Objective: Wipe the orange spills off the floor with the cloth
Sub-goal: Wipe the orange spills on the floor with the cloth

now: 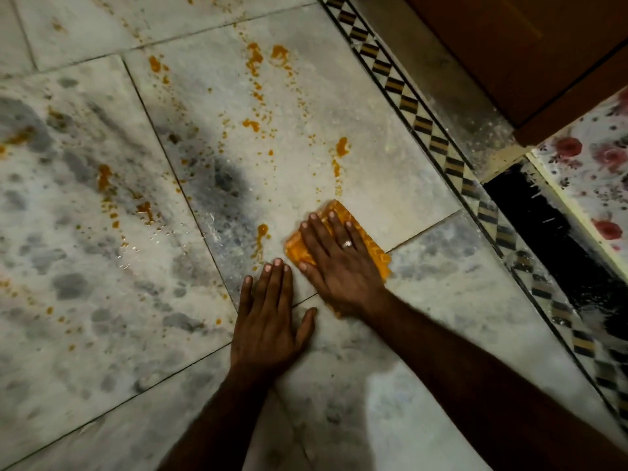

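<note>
An orange folded cloth (pixel 370 246) lies flat on the marble floor (pixel 102 232) near the middle. My right hand (pixel 336 263) presses down on it with straight, spread fingers; a ring sits on one finger. My left hand (pixel 268 321) rests flat on the bare floor just left of the cloth, fingers straight. Orange spills dot the tiles: a streak (pixel 261 237) right beside the cloth's left edge, blotches (pixel 341 147) above it, more (pixel 255 59) farther up, and patches (pixel 105 178) at the left.
A black-and-cream patterned border strip (pixel 438 144) runs diagonally along the right. Beyond it stand a brown wooden door or cabinet (pixel 509 45) and a floral-patterned surface (pixel 598 171), with a dark gap (pixel 543 232) below it.
</note>
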{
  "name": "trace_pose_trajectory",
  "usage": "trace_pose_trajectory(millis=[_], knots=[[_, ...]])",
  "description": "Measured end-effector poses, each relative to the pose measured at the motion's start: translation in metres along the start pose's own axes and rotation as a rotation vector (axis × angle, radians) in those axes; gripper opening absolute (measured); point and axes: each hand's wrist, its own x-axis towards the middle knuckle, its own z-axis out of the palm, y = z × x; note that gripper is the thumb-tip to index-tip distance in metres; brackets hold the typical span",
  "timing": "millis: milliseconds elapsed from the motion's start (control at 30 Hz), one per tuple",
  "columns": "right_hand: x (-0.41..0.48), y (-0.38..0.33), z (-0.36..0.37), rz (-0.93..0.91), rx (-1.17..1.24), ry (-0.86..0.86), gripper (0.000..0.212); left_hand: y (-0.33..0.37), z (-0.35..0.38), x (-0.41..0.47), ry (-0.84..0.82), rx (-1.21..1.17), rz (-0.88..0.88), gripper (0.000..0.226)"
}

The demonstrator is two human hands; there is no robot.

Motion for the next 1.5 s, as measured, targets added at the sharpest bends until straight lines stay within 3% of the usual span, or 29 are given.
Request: trace_pose_trajectory(millis=[133, 233, 333, 433, 500, 633, 833, 967, 1100, 1233, 1367, 1500], knots=[[0.051, 0.02, -0.006, 0.09, 0.018, -0.032, 0.068, -0.001, -0.003, 0.002, -0.062, -0.001, -0.022, 0.078], [0.064, 0.062, -0.016, 0.267, 0.058, -0.075, 0.073, -0.001, -0.005, 0.002, -0.093, -0.001, -0.026, 0.077], [0.029, 0.091, -0.015, 0.415, 0.054, -0.078, 0.077, -0.001, -0.006, 0.003, -0.109, -0.001, -0.031, 0.077], [-0.033, 0.071, -0.008, 0.481, 0.009, -0.04, 0.073, 0.001, -0.007, 0.004, -0.1, -0.008, -0.039, 0.077], [-0.063, 0.036, -0.003, 0.432, -0.004, -0.051, 0.072, 0.002, -0.006, 0.004, -0.082, -0.007, -0.043, 0.077], [-0.062, -0.029, 0.002, 0.14, -0.006, -0.042, 0.069, 0.0, -0.001, 0.0, -0.036, 0.001, -0.008, 0.072], [0.027, -0.005, -0.001, 0.017, 0.027, -0.043, 0.064, -0.001, -0.002, 0.001, -0.075, 0.011, -0.049, 0.075], [0.071, 0.051, -0.012, 0.24, 0.041, -0.085, 0.07, -0.003, -0.003, 0.002, -0.101, 0.006, -0.058, 0.074], [0.047, 0.107, -0.014, 0.477, 0.085, -0.112, 0.073, -0.003, -0.003, 0.002, -0.104, 0.013, -0.065, 0.074], [-0.024, 0.08, -0.004, 0.594, 0.061, -0.019, 0.069, -0.001, -0.005, 0.003, -0.107, 0.007, -0.082, 0.074], [-0.072, 0.01, 0.003, 0.42, -0.017, -0.028, 0.068, 0.0, -0.006, 0.004, -0.075, 0.007, -0.088, 0.075], [-0.038, -0.028, 0.002, 0.104, -0.007, -0.024, 0.065, -0.002, -0.007, -0.001, -0.042, 0.025, -0.089, 0.069]])
